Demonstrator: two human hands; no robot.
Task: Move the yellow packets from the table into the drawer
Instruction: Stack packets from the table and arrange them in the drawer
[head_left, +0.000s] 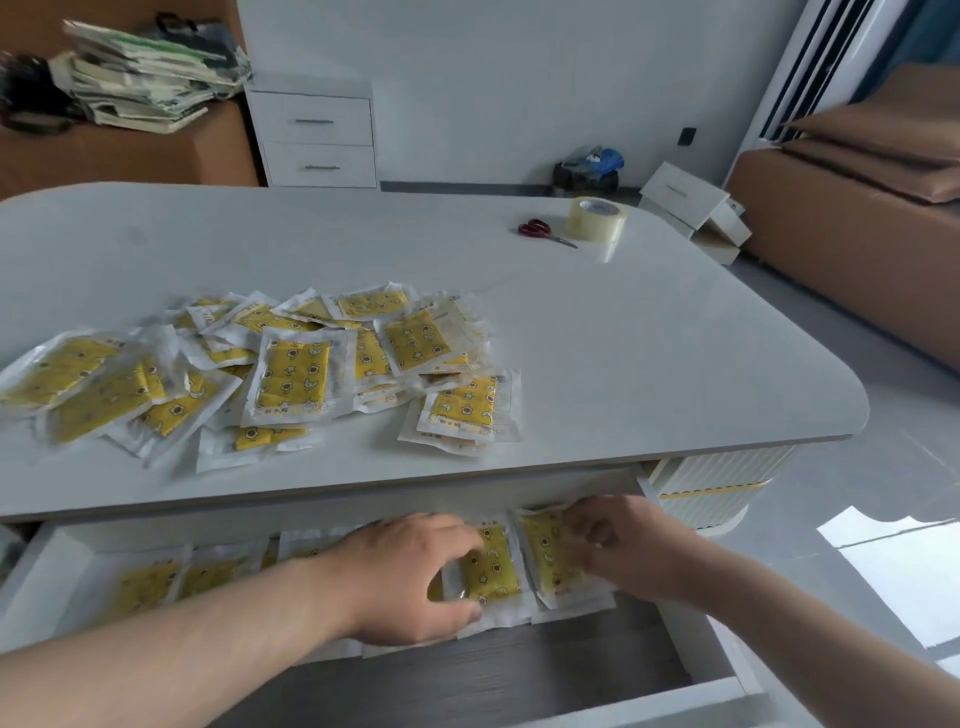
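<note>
Left hand (415, 577): inside the open white drawer with a dark grey wood-grain floor (57, 561), toward its right end. The thumb and fingers are curled round the left edge of a yellow star-printed packet in a clear plastic sleeve (491, 564).

Right hand (628, 545): at the drawer's right end. The fingers are curled over the upper corner of the neighbouring yellow packet (548, 556), gripping it. Motion blur softens the fingertips.

More packets form a filed row of yellow packets (150, 582) along the drawer's rear wall, from its left end up to the hands. A loose heap of yellow packets (291, 374) lies on the white round-cornered worktop (649, 338) directly above and behind the drawer. I judge the task well short of complete.

Risks noted:
- The sleeves look slick. If both hands let go together, the two end packets could slide flat onto the drawer floor and take the row with them.
- The row has nearly reached the drawer's right wall. Forcing in more could buckle it, so a second row nearer the drawer's front seems needed.
- The nearest packets in the heap sit close to the worktop edge over the drawer. A careless reach could sweep them down unsorted, or past the drawer to the floor.
- The drawer is pulled far out, and forearm weight on it could strain it.
</note>
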